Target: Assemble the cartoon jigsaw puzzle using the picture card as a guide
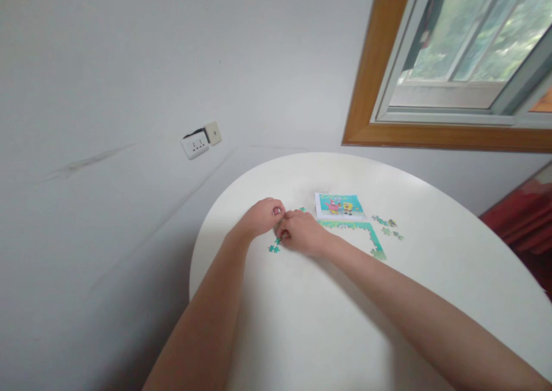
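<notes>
My left hand (264, 216) is curled closed over the left part of the round table, its fingertips close against my right hand; whatever it holds is hidden. Beside it, my right hand (302, 232) has its fingers bent down to the tabletop, pinching at a small green jigsaw puzzle piece (278, 241). Just below those fingertips lie more teal puzzle pieces (273, 249). A partly joined puzzle border (376, 242), green and teal, extends to the right from behind my right hand. Another loose piece (303, 210) shows just beyond that hand.
A printed cartoon picture (339, 205) lies behind the puzzle border. Several loose pieces (385, 222) are scattered to its right. The white round table (448, 264) stands near a wall with a socket (195, 144) and a wood-framed window (362, 132).
</notes>
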Demonstrator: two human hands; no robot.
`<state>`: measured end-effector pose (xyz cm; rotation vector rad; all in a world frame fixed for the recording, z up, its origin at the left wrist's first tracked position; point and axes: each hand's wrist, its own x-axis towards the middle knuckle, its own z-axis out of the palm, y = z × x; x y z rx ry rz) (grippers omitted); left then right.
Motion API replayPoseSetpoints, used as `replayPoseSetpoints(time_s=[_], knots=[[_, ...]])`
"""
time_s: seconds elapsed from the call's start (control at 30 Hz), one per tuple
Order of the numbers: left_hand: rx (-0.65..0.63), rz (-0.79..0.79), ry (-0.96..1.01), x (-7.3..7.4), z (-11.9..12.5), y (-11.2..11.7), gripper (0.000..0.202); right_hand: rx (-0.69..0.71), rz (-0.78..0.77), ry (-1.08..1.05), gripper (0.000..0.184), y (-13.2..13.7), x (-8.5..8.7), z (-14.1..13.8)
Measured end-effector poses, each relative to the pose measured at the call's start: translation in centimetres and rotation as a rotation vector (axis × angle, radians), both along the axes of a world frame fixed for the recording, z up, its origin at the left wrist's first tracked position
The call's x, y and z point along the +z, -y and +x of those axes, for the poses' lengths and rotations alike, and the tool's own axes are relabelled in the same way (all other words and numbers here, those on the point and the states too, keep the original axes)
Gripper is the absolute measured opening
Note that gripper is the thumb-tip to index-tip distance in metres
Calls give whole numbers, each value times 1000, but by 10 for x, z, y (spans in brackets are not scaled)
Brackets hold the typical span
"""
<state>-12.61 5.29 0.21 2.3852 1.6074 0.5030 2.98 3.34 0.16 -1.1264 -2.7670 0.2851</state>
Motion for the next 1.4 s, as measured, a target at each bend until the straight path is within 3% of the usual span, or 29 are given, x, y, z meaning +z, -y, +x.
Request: replayPoseSetpoints(time_s=[0.2,0.33,0.47,0.53,0.63,0.73,0.97,1.17,1.4], knots=[[-32,21,22,0,-1,-3,24,0,70,-45,23,6,1,4],[-30,52,31,-3,-2,-11,26,54,131,-117,20,17,9,33],[-62,99,42,-4,12,-13,29,-44,174,-164,16,20,16,102],[-108,140,74,-3,26,-9,29,-199,173,-213,18,17,17,146],[-156,206,115,-4,49,-1,27,-406,132,-228,20,8,10,206],[-186,261,153,-10,71,6,25,-509,90,-227,23,1,-2,241],[-196,301,209,-28,104,15,21,-546,85,-133,24,-5,-25,252],[-248,300,238,-32,111,18,21,-550,22,-223,18,-10,-28,249],[-287,311,209,-28,108,20,22,-566,-26,-267,16,-10,-25,250]])
